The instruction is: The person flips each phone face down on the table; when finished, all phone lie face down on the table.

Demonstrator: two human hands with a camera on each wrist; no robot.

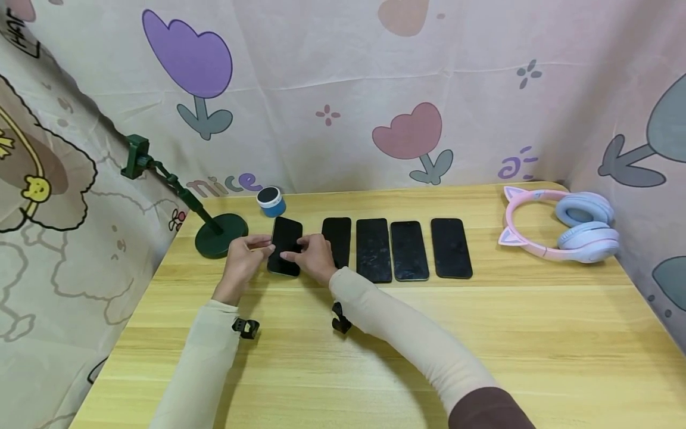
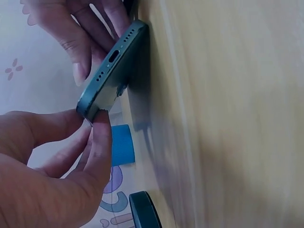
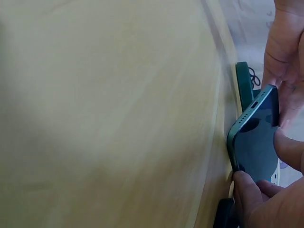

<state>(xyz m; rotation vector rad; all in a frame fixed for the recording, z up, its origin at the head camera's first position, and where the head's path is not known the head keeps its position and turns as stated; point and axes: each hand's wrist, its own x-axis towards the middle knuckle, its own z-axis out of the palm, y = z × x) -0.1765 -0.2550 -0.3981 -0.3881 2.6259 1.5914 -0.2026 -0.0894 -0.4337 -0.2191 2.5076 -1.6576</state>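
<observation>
A dark smartphone [image 1: 286,233] with a green metal frame is at the left end of a row of phones. It is tilted, with one long edge raised off the table in the left wrist view. My left hand [image 1: 243,260] pinches its left edge between thumb and fingers [image 2: 102,137]. On the opposite side, my right hand [image 1: 317,257] grips the right edge, thumb over the black screen and fingertips [image 3: 244,183] at the lower edge. The port end faces both wrist cameras. Partly behind my right hand lies another black phone [image 1: 339,232].
Several more black phones, among them one [image 1: 373,250] and the rightmost [image 1: 451,248], lie side by side on the wooden table [image 1: 482,345]. Behind the left hand stand a green stand [image 1: 221,235] and a small blue-and-white cylinder [image 1: 271,204]. Pink cat-ear headphones [image 1: 588,241] lie far right.
</observation>
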